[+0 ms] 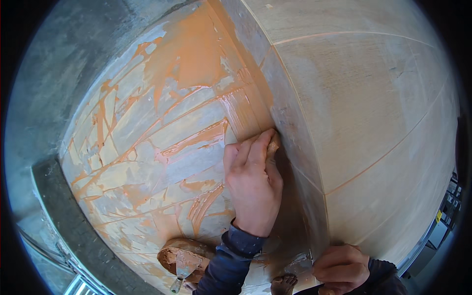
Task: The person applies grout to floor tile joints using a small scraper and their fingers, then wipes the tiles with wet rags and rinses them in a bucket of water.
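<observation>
My left hand [253, 179] is closed at the orange-smeared edge of the pale, patchily coated surface [182, 135], its fingertips around a small tan piece whose shape is mostly hidden. Beside it rises a beige panel [373, 113] with a long straight edge. At the lower right, my right hand [341, 268] is curled against that panel's lower part; whatever it may hold is hidden. Below my left forearm sits a round bowl [167, 253] of orange paste, with a metal putty knife [186, 265] in it.
A dark ledge [64, 206] with a metal rail runs along the left, beside a grey concrete area [49, 88]. A bare foot [283, 283] shows at the bottom between my arms. Dark equipment [440, 226] is visible past the panel's right rim.
</observation>
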`<state>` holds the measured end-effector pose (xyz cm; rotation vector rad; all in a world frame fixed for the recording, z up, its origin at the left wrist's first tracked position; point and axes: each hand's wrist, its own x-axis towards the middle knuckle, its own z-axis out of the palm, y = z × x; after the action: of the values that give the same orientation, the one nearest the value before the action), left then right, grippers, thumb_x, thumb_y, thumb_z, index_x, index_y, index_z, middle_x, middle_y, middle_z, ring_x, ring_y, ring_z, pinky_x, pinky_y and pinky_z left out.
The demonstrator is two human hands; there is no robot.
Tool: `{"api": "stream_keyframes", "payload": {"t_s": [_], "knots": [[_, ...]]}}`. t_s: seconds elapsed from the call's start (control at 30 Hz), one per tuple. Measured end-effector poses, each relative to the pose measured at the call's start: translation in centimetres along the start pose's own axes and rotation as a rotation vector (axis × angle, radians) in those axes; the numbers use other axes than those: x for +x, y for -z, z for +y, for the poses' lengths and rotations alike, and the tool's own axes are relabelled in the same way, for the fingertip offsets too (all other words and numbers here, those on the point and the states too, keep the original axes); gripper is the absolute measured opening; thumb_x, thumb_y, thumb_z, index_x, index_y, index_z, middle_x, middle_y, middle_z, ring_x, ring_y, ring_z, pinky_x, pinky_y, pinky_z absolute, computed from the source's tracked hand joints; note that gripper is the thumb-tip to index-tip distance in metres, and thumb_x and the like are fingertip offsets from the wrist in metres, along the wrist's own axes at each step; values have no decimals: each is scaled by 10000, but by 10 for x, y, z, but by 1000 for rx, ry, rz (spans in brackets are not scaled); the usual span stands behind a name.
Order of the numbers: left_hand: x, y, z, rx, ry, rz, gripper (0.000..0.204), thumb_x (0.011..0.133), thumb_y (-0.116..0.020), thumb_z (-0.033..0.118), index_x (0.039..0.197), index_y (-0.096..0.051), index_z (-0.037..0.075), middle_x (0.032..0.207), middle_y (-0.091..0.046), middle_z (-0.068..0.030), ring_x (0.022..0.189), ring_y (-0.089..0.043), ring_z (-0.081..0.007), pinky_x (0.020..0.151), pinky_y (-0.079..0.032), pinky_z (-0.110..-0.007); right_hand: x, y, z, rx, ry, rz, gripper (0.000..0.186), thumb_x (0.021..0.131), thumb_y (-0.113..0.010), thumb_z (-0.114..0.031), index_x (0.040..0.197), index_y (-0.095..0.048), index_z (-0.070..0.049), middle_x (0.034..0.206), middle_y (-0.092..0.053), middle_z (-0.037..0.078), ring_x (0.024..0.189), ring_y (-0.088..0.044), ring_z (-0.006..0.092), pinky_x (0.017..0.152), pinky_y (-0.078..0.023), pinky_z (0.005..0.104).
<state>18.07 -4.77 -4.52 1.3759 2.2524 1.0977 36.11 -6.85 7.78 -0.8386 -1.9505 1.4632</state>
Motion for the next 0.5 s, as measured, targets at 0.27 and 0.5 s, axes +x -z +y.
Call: {"api": "stream_keyframes", "payload": {"t_s": [0.27,0.5], "knots": [[0,41,-9,-75,147,130,363,817,-713,-69,1152,-729,68,1017,-734,-121,916,-650,-331,830,-531,-418,-2,-2,1,-23,41,-61,311,966,-695,-296,1117,-576,-52,929,-644,155,672,-616,246,577,-517,329],[129,18,-76,103,-85,178,229,898,-722,75,1117,-754,17,939,-763,-200,866,-745,-312,829,-558,-360,-10,-21,15,49,46,-70,316,975,-689,-268,1125,-556,-24,937,-613,181,658,-596,233,547,-493,330]]}}
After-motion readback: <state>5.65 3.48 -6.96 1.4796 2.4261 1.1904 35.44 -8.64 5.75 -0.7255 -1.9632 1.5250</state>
